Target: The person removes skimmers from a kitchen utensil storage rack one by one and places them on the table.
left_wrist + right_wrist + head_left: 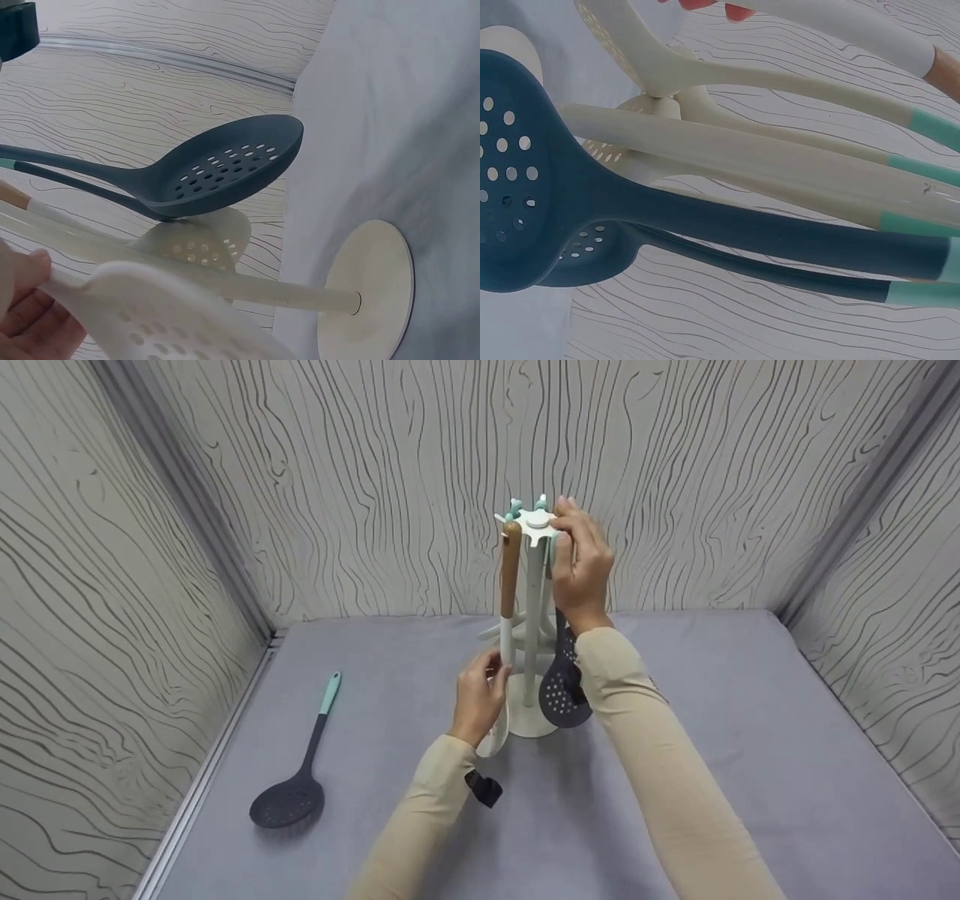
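A white slotted spoon [510, 577] with a wooden handle hangs down the left side of a cream utensil stand [534, 592]. My left hand [480, 697] pinches its white neck just above the perforated head [165, 315]. Up at the stand's white hooked top [537, 520], my right hand [585, 562] grips the right edge, its thumb beside a mint handle. Below that hand hangs a dark slotted spoon [562, 690], with a second dark one [592, 255] behind it in the right wrist view. Several cream utensils [780, 79] with mint handle ends hang around the pole.
A dark skimmer [289, 799] with a mint handle lies on the grey cloth [390, 720], to the left of the stand. The stand's round base [367, 300] rests on the cloth. Wood-patterned panels [375, 487] enclose the back and sides.
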### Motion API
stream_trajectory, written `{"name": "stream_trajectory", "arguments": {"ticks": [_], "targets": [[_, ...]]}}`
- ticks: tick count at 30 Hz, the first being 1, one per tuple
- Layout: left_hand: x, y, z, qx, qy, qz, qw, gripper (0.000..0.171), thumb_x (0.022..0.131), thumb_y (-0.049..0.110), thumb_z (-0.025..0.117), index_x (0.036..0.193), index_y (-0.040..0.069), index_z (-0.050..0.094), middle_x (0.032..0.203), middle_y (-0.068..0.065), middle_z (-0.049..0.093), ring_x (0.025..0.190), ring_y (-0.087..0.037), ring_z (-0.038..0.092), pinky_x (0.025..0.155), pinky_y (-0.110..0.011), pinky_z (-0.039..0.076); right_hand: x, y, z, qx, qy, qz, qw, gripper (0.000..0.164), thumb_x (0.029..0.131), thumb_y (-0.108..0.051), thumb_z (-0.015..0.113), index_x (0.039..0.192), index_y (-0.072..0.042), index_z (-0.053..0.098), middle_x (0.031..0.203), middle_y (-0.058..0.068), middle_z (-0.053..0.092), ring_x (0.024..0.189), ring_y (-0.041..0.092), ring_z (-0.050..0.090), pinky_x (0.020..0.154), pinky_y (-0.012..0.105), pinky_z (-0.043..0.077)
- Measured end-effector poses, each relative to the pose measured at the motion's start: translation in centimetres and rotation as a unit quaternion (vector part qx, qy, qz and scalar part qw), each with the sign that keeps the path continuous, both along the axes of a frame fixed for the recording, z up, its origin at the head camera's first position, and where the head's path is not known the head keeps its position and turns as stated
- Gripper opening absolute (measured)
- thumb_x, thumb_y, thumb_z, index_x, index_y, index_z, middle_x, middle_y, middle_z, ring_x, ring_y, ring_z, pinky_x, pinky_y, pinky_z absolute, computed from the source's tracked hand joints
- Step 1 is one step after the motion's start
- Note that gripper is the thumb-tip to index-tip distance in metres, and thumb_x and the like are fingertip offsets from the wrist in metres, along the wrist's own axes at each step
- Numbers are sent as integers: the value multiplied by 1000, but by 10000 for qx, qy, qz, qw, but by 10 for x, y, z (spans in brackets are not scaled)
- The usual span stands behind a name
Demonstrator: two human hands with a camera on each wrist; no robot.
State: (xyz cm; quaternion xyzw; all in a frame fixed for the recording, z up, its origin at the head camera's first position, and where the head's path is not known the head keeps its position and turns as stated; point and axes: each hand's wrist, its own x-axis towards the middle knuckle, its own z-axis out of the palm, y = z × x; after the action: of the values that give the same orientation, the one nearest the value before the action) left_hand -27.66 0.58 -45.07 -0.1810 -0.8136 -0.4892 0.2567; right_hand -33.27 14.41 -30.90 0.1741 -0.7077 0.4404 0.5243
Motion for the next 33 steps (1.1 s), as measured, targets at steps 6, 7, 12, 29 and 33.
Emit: {"name": "stream_trajectory", "arguments": {"ticks": [6, 7, 12, 29, 33], "targets": [[-1, 0, -1, 12, -20, -45, 10000, 18, 91, 6, 61, 106, -4, 65, 92, -16, 69, 88, -25, 69, 83, -27, 61, 1, 0, 0, -91, -12, 2, 10000, 25, 91, -6, 44, 93, 6, 65, 121, 23, 66, 125, 36, 57, 116, 38, 42], [-1, 0, 0, 12, -11, -55, 10000, 18, 91, 6, 62, 106, -4, 65, 92, -16, 69, 88, -25, 70, 83, -27, 61, 1, 0, 0, -96, -18, 1, 10000, 25, 91, -7, 44, 94, 6, 65, 121, 23, 66, 125, 37, 57, 116, 38, 41], [1, -2, 1, 52, 13, -125, 9999, 18, 91, 5, 62, 106, -4, 65, 92, -16, 69, 87, -25, 70, 82, -26, 61, 2, 0, 0, -90, -76, -24, 9999, 25, 91, -7, 44, 94, 5, 65, 122, 22, 66, 125, 35, 57, 116, 35, 41], [6, -4, 1, 25, -128, 35, 9999, 18, 93, 8, 61, 106, -3, 65, 94, -15, 70, 88, -23, 70, 82, -26, 61, -1, 0, -1, -55, 101, -106, 9999, 28, 89, -11, 44, 91, 6, 65, 118, 23, 68, 122, 37, 59, 114, 37, 44], [6, -5, 3, 23, -134, 104, 9999, 18, 92, 8, 61, 105, -4, 65, 93, -16, 70, 88, -24, 70, 83, -27, 61, -2, 0, -2, -49, 145, -113, 9998, 27, 89, -11, 45, 90, 6, 65, 118, 23, 68, 122, 37, 60, 113, 39, 45]]}}
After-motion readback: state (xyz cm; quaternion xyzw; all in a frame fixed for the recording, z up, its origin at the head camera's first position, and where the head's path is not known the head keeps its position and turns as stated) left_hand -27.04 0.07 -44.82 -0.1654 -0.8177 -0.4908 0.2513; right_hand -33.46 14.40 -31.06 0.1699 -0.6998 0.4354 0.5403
